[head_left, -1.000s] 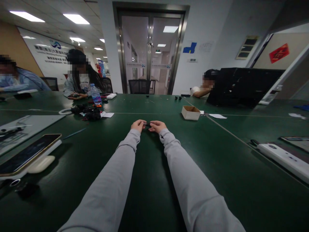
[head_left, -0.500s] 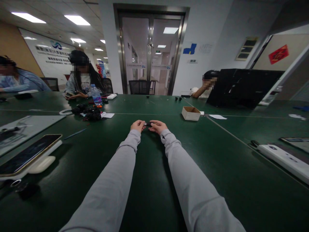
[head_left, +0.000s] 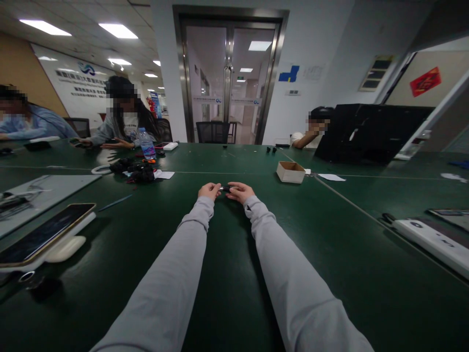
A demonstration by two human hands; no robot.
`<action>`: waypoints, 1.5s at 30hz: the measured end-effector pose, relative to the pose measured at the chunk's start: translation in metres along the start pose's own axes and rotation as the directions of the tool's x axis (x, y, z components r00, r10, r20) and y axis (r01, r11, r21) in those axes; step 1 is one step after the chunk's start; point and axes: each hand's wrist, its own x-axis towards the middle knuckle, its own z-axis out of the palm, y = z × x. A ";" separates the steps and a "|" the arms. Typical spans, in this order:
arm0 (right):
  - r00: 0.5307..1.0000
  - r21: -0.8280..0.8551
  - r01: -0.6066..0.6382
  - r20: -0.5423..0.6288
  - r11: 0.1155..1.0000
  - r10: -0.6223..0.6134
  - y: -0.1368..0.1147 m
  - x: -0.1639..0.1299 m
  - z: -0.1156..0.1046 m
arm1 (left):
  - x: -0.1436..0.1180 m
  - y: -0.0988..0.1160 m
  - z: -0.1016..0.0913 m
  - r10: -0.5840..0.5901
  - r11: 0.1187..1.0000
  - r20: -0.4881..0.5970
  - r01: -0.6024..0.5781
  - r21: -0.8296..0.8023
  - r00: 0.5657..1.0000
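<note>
Between my two hands is a small dark object with a silvery part (head_left: pixel 224 188), too small to name more exactly. My left hand (head_left: pixel 209 191) pinches its left end with thumb and fingertips. Fingers of my right hand (head_left: pixel 240 192) close on its black right end. Both arms, in light grey sleeves, stretch forward over the green table (head_left: pixel 234 254), with the hands just above its surface. The fingers cover part of the object.
Right of my hands stands a small open box (head_left: pixel 290 172). On the left are a phone (head_left: pixel 47 233), a thin blue tool (head_left: pixel 115 202), a dark tangle (head_left: pixel 137 171) and a water bottle (head_left: pixel 147 145). A black monitor (head_left: pixel 370 134) stands at the right. Several people sit around.
My hands stay in nearly the same place, still holding the small dark object. Across the table, a seated person's hand has moved out to the left.
</note>
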 end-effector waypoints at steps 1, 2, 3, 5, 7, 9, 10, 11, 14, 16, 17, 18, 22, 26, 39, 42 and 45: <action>1.000 0.001 -0.001 0.001 1.000 0.001 0.000 0.000 0.000 | 0.000 0.000 0.000 -0.001 1.000 -0.003 0.001 0.008 1.000; 1.000 0.003 -0.002 0.002 1.000 0.002 0.000 0.001 0.000 | 0.000 -0.001 0.000 -0.002 1.000 -0.005 0.002 0.018 1.000; 1.000 0.004 -0.003 0.004 1.000 0.003 0.001 0.001 -0.001 | 0.001 -0.001 0.000 -0.003 1.000 -0.005 0.003 0.030 1.000; 1.000 0.009 -0.005 0.008 1.000 0.005 0.002 0.002 -0.001 | 0.001 -0.001 -0.001 -0.003 0.998 -0.010 0.004 0.055 1.000; 1.000 0.018 0.000 0.012 1.000 -0.001 0.003 0.004 -0.002 | 0.001 -0.001 -0.001 0.001 0.998 -0.009 0.000 0.066 1.000; 1.000 0.025 0.008 0.017 1.000 -0.008 0.004 0.005 -0.003 | 0.001 0.000 -0.002 -0.006 0.998 0.002 0.005 0.062 1.000; 1.000 0.027 0.011 0.020 1.000 -0.012 0.004 0.005 -0.003 | 0.001 0.001 -0.002 -0.015 0.998 0.007 0.015 0.054 1.000; 1.000 0.029 0.014 0.024 0.999 -0.015 0.005 0.006 -0.003 | 0.001 0.001 -0.002 -0.028 0.999 0.013 0.027 0.043 1.000; 0.999 0.032 0.022 0.028 0.999 -0.023 0.005 0.006 -0.004 | 0.000 0.003 -0.002 -0.055 0.998 0.021 0.055 0.014 0.998; 0.999 0.030 0.025 0.024 0.999 -0.026 0.005 0.006 -0.004 | 0.000 0.004 -0.001 -0.060 0.998 0.022 0.060 0.006 0.998; 0.999 0.026 0.026 0.025 0.999 -0.027 0.005 0.005 -0.004 | -0.001 0.005 -0.001 -0.063 0.998 0.024 0.063 0.001 0.998; 0.999 0.022 0.027 0.028 0.999 -0.028 0.005 0.005 -0.004 | -0.001 0.005 -0.001 -0.068 0.998 0.026 0.068 -0.005 0.997; 0.999 0.008 0.032 0.034 0.999 -0.032 0.005 0.005 -0.004 | -0.002 0.007 -0.001 -0.085 0.996 0.040 0.086 -0.038 0.996; 0.999 0.006 0.039 0.033 0.999 -0.039 0.006 0.005 -0.005 | -0.003 0.009 -0.001 -0.099 0.995 0.036 0.099 -0.009 0.994; 1.000 0.006 0.018 0.018 1.000 -0.018 0.006 0.007 -0.005 | 0.000 0.004 0.001 -0.012 0.996 0.069 0.018 -0.087 0.998; 1.000 0.003 0.020 0.006 1.000 -0.020 0.006 0.007 -0.005 | -0.001 0.004 0.001 -0.010 0.998 0.085 0.015 -0.064 0.996; 1.000 -0.002 0.018 0.017 1.000 -0.018 0.006 0.007 -0.005 | -0.004 0.006 0.001 -0.047 0.998 0.094 0.043 0.039 0.994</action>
